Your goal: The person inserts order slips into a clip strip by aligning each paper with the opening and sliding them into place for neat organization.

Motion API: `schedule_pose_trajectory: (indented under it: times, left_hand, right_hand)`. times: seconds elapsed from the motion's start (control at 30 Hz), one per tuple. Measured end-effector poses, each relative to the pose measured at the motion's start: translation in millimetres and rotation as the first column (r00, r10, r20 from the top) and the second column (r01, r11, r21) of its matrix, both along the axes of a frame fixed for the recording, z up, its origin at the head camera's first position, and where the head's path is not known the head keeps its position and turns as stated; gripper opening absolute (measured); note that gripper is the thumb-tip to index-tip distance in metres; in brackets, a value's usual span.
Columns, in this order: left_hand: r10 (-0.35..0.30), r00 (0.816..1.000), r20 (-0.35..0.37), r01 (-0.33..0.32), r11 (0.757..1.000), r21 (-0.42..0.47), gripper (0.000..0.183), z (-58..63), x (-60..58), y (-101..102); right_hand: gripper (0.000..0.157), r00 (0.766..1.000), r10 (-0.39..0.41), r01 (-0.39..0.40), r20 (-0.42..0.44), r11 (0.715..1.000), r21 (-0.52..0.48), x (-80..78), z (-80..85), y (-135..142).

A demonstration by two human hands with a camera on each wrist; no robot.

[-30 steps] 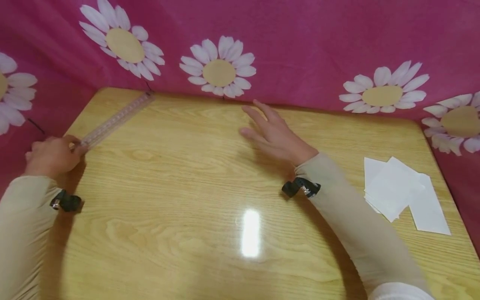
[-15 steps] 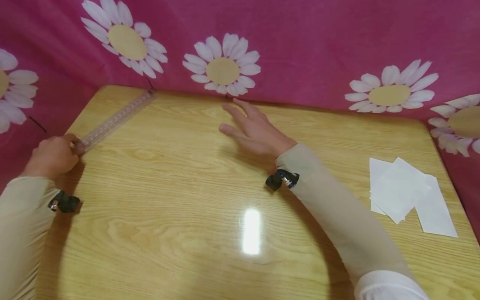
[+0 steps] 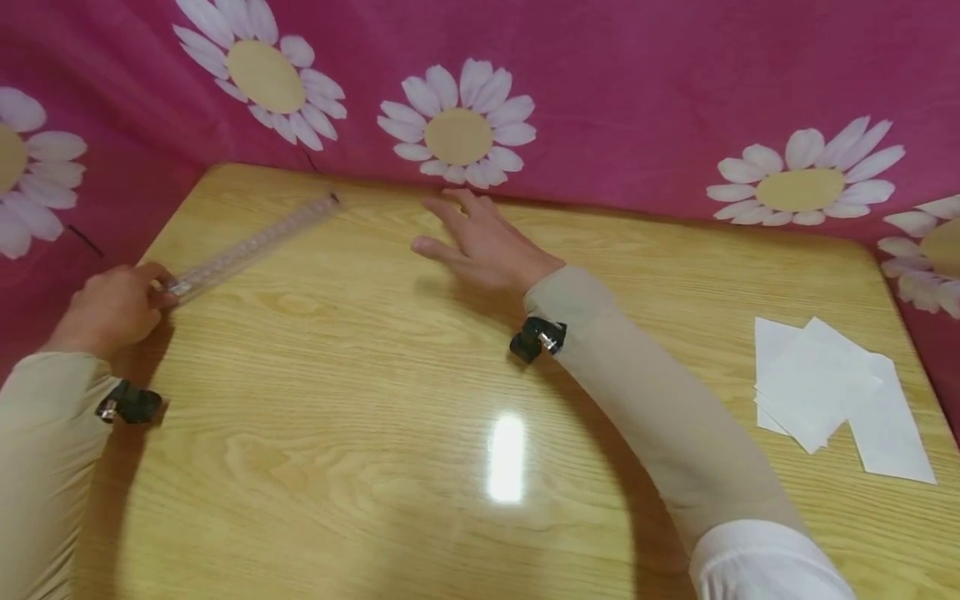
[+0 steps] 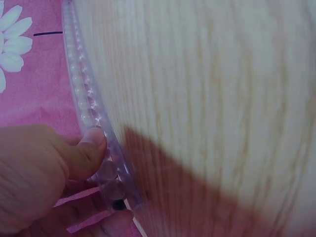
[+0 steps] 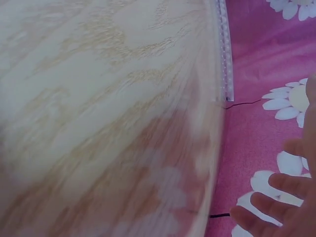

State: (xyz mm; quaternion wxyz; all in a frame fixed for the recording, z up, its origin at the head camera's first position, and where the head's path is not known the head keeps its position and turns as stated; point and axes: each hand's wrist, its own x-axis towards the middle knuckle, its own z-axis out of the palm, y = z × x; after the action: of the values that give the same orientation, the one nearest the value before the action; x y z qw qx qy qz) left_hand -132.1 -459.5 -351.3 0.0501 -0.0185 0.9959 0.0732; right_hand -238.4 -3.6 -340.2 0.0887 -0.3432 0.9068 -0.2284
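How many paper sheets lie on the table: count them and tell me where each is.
3 plainly visible, overlapping at the right of the table: the left sheet, the slanted middle sheet and the right sheet. More may be hidden underneath.

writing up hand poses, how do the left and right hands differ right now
The left hand pinches the clear strip between thumb and fingers; the right hand holds nothing, its fingers extended and apart. The left hand is at the left edge of the table; the right hand is near the far edge. Both hands are bare, below beige sleeves and black wrist devices.
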Motion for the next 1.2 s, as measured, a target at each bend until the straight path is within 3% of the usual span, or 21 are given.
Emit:
schedule_pose_trajectory:
  times: [0.33, 0.63, 0.87, 1.2]
  left_hand:
    - [-0.043, 0.999, -0.026, 0.044, 0.999, 0.01, 0.021, -1.9, 4.0, -1.7]
    - [-0.072, 0.996, -0.051, 0.073, 0.997, 0.022, 0.02, -5.2, 5.9, -3.0]
    - [-0.106, 0.991, -0.083, 0.109, 0.993, 0.036, 0.018, -5.7, 6.6, -3.0]
    - [-0.203, 0.973, -0.114, 0.205, 0.979, 0.012, 0.015, -7.2, 4.4, 7.2]
  right_hand:
    - [0.084, 0.999, 0.007, -0.01, 0.042, 0.998, 0.064, -8.3, -3.0, -21.6]
    - [0.074, 0.997, 0.073, -0.071, -0.007, 0.99, 0.121, -16.7, -7.0, -47.2]
    - [0.064, 0.994, 0.105, -0.102, -0.025, 0.989, 0.106, -21.3, -14.2, -63.1]
    - [0.052, 0.991, 0.132, -0.127, -0.038, 0.987, 0.101, -21.7, -19.4, -83.4]
